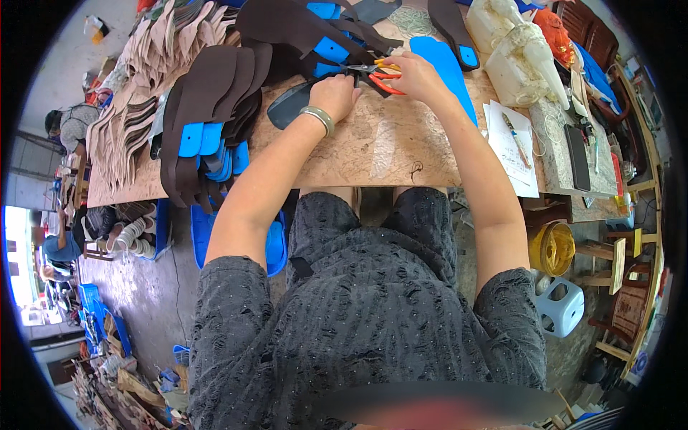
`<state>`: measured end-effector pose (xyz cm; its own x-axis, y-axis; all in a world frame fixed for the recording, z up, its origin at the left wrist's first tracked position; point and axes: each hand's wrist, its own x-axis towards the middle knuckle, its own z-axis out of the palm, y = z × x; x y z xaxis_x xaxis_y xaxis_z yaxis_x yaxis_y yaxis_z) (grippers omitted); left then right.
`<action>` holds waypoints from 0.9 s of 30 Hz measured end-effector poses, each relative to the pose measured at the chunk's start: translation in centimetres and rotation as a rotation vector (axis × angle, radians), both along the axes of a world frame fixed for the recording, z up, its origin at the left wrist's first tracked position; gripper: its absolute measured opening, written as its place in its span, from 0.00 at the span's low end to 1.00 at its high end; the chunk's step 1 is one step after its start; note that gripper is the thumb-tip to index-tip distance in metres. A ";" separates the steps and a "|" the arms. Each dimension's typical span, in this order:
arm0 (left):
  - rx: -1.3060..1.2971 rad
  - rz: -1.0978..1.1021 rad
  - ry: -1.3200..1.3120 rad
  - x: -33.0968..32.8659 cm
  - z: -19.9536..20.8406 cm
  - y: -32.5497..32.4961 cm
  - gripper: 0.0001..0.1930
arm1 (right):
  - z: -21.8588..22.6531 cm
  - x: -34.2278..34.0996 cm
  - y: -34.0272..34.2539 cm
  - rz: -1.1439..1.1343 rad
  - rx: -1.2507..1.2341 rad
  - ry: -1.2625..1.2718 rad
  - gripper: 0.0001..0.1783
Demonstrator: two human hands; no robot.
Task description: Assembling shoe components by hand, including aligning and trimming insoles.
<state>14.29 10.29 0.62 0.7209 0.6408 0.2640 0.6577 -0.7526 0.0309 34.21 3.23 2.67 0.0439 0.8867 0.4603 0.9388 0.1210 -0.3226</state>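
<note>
A dark shoe insole (290, 106) lies flat on a wooden worktop (387, 154), near its far middle, and is being trimmed with scissors. The left hand (334, 95), a metal bangle (318, 117) on its wrist, presses down on the insole's near end with fingers curled, pinning it in place. The right hand (416, 77) is clenched around the orange handles of a pair of scissors (374, 74), whose blades point left toward the insole's tip; whether the blades are parted cannot be made out.

Judging from how things lie, the work looks partly done. To the left, a large overlapping stack of dark brown insoles with blue heel patches (208, 125) hangs over the worktop's edge, and more of the same are fanned out at the far side. A single bright blue insole (446, 68) lies just right of the right hand. Which stacks are finished and which wait cannot be told.

Further left, a heap of pale tan cut pieces (143, 86) covers the worktop's end. To the right lie a sheet of paper (510, 147) with a pen (514, 136) on it, a dark phone (577, 156), and cloudy plastic jugs (512, 46). Below the worktop, a blue tray (208, 233) sits on the floor beside the person's knee, with a yellow bucket (552, 249) and a pale blue stool (561, 307) off to the right.
</note>
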 end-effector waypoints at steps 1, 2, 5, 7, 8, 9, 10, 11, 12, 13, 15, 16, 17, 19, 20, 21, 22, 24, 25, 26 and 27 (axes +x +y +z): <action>-0.054 0.033 -0.069 0.3 0.0 0.1 0.12 | 0.1 0.0 0.1 0.004 -0.004 0.011 0.19; -0.054 0.030 -0.068 0.4 -0.1 0.3 0.12 | 0.1 -0.1 0.2 0.009 -0.008 0.023 0.19; -0.063 -0.094 -0.166 -0.4 0.5 -0.1 0.08 | 0.0 0.3 0.2 0.044 0.014 0.012 0.19; -0.071 -0.307 -0.159 -2.2 1.6 -0.7 0.07 | -0.9 0.7 0.5 0.047 0.021 0.023 0.18; -0.075 -0.513 -0.156 -3.0 2.1 -1.1 0.06 | -1.4 1.0 0.7 0.058 0.030 0.029 0.18; -0.082 -0.524 -0.151 -3.9 3.2 -2.1 0.06 | -1.8 1.3 0.8 0.046 0.026 0.035 0.18; -0.412 -0.575 -0.278 -4.8 4.6 -3.5 0.05 | -2.2 1.6 0.8 0.066 -0.039 0.062 0.19; -0.747 -0.605 -0.390 -5.2 5.9 -4.7 0.05 | -2.6 1.9 0.7 0.091 -0.104 0.101 0.20; -0.755 -0.609 -0.384 -5.7 6.8 -5.7 0.05 | -2.8 1.7 0.3 0.084 -0.107 0.107 0.20; -1.107 -0.514 -0.414 -6.1 7.4 -6.6 0.05 | -2.7 1.5 -0.1 0.067 -0.091 0.070 0.19; -1.446 -0.422 -0.422 -6.5 7.3 -7.6 0.07 | -0.9 0.2 -1.3 0.053 -0.082 0.032 0.18; -1.451 -0.418 -0.431 -6.7 7.1 -8.1 0.07 | 2.0 -1.7 -3.0 0.135 -0.205 0.371 0.17; -1.385 -0.419 -0.427 -6.7 6.9 -9.0 0.08 | 3.6 -3.3 -5.1 0.205 -0.327 0.714 0.17; -1.250 -0.417 -0.411 -6.3 7.1 -11.0 0.10 | 3.7 -5.0 -9.5 0.510 -0.401 1.060 0.17; -1.264 -0.423 -0.404 -6.3 7.3 -11.7 0.10 | 4.2 -6.0 -11.6 0.495 -0.404 1.068 0.17; -1.128 -0.434 -0.383 -6.4 7.4 -12.3 0.10 | 4.8 -6.9 -13.6 0.440 -0.470 1.059 0.16; -0.993 -0.440 -0.362 -6.5 7.4 -13.0 0.10 | 4.9 -7.4 -14.9 0.386 -0.540 1.052 0.16; -0.947 -0.396 -0.239 -6.8 7.5 -13.8 0.14 | 4.1 -7.4 -16.2 0.349 -0.566 1.106 0.15; -1.025 -0.464 -0.238 -7.0 7.4 -14.2 0.16 | 3.8 -7.3 -16.8 0.325 -0.583 1.150 0.14; -1.102 -0.532 -0.238 -7.2 7.2 -14.5 0.19 | 3.7 -7.1 -17.3 0.319 -0.589 1.154 0.14; -1.228 -0.627 -0.287 -7.4 6.6 -14.1 0.25 | 4.1 -6.7 -17.5 0.334 -0.534 1.152 0.12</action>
